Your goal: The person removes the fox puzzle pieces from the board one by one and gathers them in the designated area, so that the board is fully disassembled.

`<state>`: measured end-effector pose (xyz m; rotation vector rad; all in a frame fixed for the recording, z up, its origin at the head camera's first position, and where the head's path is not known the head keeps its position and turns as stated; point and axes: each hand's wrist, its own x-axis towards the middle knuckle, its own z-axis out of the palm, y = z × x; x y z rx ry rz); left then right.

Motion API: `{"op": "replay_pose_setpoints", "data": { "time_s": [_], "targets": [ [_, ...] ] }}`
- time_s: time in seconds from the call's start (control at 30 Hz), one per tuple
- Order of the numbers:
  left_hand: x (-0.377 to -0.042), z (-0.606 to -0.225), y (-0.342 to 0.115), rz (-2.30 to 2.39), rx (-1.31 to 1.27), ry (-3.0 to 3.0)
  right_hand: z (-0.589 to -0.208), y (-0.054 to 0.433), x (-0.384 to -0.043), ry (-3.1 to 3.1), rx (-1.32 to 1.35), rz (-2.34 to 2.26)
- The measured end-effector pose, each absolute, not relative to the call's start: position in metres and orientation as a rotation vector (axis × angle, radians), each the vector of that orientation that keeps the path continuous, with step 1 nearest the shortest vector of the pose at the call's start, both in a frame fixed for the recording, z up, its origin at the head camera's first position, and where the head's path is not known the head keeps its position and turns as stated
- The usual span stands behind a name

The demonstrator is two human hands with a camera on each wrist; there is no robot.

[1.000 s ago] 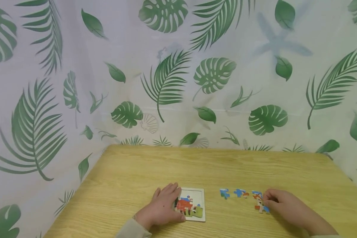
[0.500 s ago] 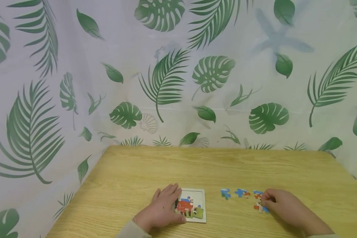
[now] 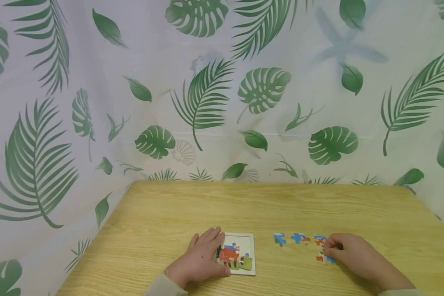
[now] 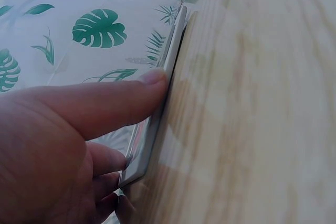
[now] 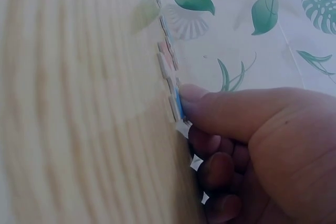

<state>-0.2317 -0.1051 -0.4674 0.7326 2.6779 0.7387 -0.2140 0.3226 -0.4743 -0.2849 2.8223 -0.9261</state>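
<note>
Now, on the tabletop [image 3: 192,207], the left hand [image 3: 203,255] lies fingers straight along the left side of the frame [image 3: 253,255], thumb touching its near rim. Red pieces [image 3: 228,255] and a green piece [image 3: 246,263] sit inside, with white base showing! Over on the right, the right hand [image 3: 349,251] pinches a blue piece [image 5: 178,105] at the edge of a small cluster [image 3: 320,239]. Between frame and cluster, loose pieces [image 3: 279,238] lie flat in a row; behind it all, a leaf-print sheet [image 3: 281,53].
</note>
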Motion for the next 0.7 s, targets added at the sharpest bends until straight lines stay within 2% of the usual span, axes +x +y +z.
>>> {"op": "replay_pose_setpoints", "data": {
  "time_s": [0.4, 0.7],
  "targets": [
    [-0.230, -0.471, -0.108, 0.736, 0.711, 2.678, -0.471, 0.318, -0.213, 2.785, -0.246, -0.956],
    [-0.231, -0.469, -0.107, 0.715, 0.727, 2.687, -0.458, 0.286, -0.210, 2.814, -0.256, -1.089]
  ]
}}
